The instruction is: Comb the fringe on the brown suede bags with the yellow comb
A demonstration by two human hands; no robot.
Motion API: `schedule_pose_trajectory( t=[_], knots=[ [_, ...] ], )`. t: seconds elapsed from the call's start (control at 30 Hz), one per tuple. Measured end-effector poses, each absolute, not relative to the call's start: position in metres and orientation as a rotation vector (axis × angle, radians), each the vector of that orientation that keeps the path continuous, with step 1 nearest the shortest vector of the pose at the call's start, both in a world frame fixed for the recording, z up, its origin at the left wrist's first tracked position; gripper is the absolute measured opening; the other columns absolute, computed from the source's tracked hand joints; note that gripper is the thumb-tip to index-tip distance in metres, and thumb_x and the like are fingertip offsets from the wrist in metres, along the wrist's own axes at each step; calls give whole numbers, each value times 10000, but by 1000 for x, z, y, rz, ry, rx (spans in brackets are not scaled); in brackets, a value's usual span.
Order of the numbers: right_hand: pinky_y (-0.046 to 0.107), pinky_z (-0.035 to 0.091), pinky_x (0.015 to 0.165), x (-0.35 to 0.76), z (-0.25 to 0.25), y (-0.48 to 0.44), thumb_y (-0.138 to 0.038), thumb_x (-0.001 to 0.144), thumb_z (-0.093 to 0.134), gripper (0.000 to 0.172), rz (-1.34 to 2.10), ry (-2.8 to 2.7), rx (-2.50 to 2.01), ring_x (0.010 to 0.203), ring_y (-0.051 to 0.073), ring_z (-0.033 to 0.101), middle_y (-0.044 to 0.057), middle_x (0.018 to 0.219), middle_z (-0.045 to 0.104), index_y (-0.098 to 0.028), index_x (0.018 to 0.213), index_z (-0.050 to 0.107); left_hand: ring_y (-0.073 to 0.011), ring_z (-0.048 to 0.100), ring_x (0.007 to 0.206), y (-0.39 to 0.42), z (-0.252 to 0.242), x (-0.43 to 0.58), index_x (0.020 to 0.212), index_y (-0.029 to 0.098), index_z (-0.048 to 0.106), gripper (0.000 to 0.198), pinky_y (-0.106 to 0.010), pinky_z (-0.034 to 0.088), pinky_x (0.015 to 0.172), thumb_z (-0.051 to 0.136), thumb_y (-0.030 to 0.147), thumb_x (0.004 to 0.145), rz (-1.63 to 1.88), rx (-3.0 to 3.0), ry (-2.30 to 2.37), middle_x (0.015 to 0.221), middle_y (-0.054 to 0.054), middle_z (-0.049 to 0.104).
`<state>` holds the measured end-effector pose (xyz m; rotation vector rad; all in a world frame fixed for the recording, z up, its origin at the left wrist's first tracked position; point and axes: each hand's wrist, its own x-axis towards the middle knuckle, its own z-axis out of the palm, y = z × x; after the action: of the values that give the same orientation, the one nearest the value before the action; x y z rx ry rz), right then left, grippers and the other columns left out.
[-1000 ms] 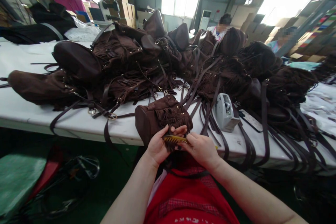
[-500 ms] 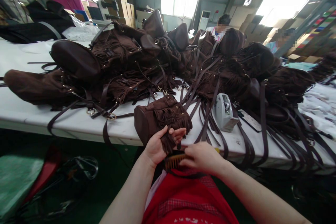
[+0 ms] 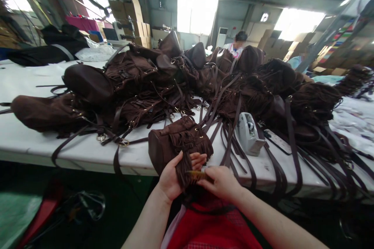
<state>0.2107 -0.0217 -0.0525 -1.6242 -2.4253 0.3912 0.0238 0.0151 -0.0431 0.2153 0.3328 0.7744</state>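
A dark brown fringed bag [image 3: 163, 144] lies on its side at the table's front edge, its smooth base toward the left. My left hand [image 3: 170, 182] is palm up with a bunch of the bag's fringe [image 3: 183, 169] across it, the thumb closed over the strands and the fingers stretched behind. Pinched in my right hand [image 3: 223, 181] is a yellowish-brown comb [image 3: 197, 174], teeth downward. Its left end meets the fringe beside my left palm; how deep the teeth sit is hidden.
Similar brown bags [image 3: 128, 97] are heaped along the white table [image 3: 134, 159]. Long straps [image 3: 279, 167] hang over the front edge on the right. A grey-white tape dispenser [image 3: 249, 136] stands right of my bag. Beyond the heap is another person [image 3: 235, 48].
My right hand has brought the comb left and up against the fringe. My left hand keeps its hold. The view has tilted upward slightly.
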Motion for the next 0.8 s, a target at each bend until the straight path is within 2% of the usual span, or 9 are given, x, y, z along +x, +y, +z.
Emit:
schedule_pose_trajectory(
  t=[0.13,0.23,0.3,0.37,0.43,0.5,0.6,0.7,0.8],
  knots=[
    [226,247,515,221,-51,-41,-564,813,553,403,719,-2626,-1396,593,106,507,6,713,638,-172,758,627,-320,488,1220,13,-47,26,1062,6,593,401,-390,371,1038,421,345,933,770,208,374,1242,-248,562],
    [226,216,480,225,-49,-53,-617,772,569,460,848,-2699,-1318,527,81,420,-20,636,582,-164,716,620,-244,639,987,15,-49,31,804,109,600,279,-358,461,919,432,287,936,828,139,450,888,-131,697],
    [226,194,464,222,-51,-62,-601,740,613,442,1002,-2786,-1146,484,67,347,-54,552,501,-168,651,597,-147,635,654,20,-48,33,645,164,502,338,-297,498,789,408,272,951,942,89,474,502,4,555],
    [220,196,456,216,-52,-68,-531,732,649,395,1166,-2782,-976,472,61,313,-71,514,435,-166,603,571,-97,482,442,24,-45,32,605,181,437,373,-253,491,684,393,287,960,1043,104,498,367,75,326],
    [204,235,458,212,-48,-67,-478,734,664,336,1237,-2575,-1025,495,65,351,-70,549,459,-165,640,584,-88,395,406,25,-42,30,623,179,439,355,-246,476,642,414,309,953,1034,170,520,376,87,275],
    [195,323,499,214,-38,-55,-454,718,685,303,1158,-2220,-1216,567,89,445,-45,658,548,-164,780,620,-98,423,452,20,-41,25,652,175,458,318,-252,466,648,455,321,935,958,228,503,412,77,311],
    [244,440,656,227,-19,-19,-376,683,710,404,831,-1774,-1420,749,157,559,23,867,632,-156,996,582,-128,503,557,3,-45,15,688,169,503,276,-262,448,678,514,340,904,884,336,548,471,47,403],
    [283,458,739,242,-12,22,-349,680,702,422,616,-1625,-1505,821,184,586,55,920,645,-151,1019,546,-158,550,618,-20,-56,-2,699,158,548,284,-278,428,708,563,385,869,816,503,700,513,11,501],
    [278,446,726,248,-16,59,-401,764,624,336,569,-1659,-1605,809,179,588,64,905,650,-148,977,567,-183,561,603,-47,-79,-23,683,163,568,334,-280,402,669,607,466,819,698,648,861,483,-10,538]
  ],
)
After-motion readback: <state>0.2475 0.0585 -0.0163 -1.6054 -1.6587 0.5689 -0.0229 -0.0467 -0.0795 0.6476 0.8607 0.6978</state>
